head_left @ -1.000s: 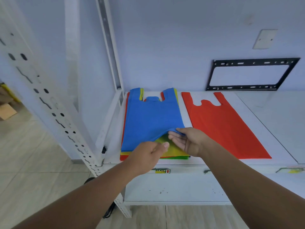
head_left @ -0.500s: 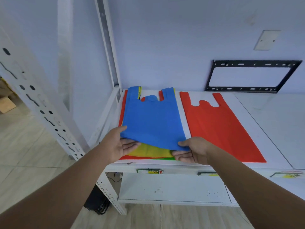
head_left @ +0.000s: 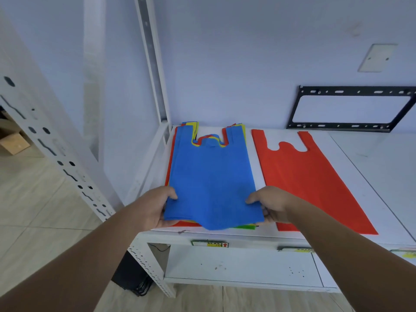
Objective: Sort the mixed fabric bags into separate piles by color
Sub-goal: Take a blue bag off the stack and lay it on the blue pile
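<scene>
Blue bag: the flat blue vest-shaped fabric bag tops the mixed pile of red, yellow and green bags at the left end of the white shelf.
Left hand: pinches the near left corner, thumb on top.
Right hand: pinches the near right corner.
Red bag: lies flat just right of the pile, apart from it.
Handling: probably light and limp; gripped at both near corners it should peel off flat, though the bag beneath may cling.

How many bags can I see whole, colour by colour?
1 blue fabric bag, on top of the mixed pile
1 red fabric bag, lying alone on the white shelf
Total: 2
The bags under the blue one are too hidden to count.
</scene>
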### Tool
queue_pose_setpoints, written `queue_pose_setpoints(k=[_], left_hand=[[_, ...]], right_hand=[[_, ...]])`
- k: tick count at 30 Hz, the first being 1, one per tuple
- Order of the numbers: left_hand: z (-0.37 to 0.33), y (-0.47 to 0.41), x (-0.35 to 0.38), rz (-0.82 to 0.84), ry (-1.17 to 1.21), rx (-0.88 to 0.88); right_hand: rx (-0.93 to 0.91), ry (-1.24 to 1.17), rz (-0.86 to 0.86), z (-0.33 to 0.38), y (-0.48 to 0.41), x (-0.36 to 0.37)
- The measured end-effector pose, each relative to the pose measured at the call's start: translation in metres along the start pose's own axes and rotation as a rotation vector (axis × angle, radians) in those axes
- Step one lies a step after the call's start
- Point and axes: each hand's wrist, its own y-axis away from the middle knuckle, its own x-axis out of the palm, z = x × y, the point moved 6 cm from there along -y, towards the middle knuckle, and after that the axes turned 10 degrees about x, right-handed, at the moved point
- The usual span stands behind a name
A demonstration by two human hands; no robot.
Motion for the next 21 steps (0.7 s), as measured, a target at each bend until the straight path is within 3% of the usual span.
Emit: queue_pose_setpoints(k=[3, 7, 12, 16, 21], left_hand=[[-0.009, -0.006, 0.001, -0.029, 0.005, 0.032], [-0.023, -0.033, -0.014, -0.242, -0.279, 0.188], [-0.022, -0.039, -0.005, -0.174, -0.421, 0.243], [-0.032, -0.046, -0.001, -0.214, -0.623, 0.387], [-0.049, -0.043, 0.022, -0.229, -0.619, 0.495]], right_hand=[[0.056, 0.036, 0.070, 0.001, 0.000, 0.001], [-0.024, -0.069, -0.028, 0.021, -0.006, -0.006], [-0.014, -0.034, -0.070, 0.027, -0.010, -0.001], [-0.080, 0.037, -0.229, 0.034, -0.012, -0.004], [-0.226, 0.157, -0.396, 0.050, -0.003, -0.036]])
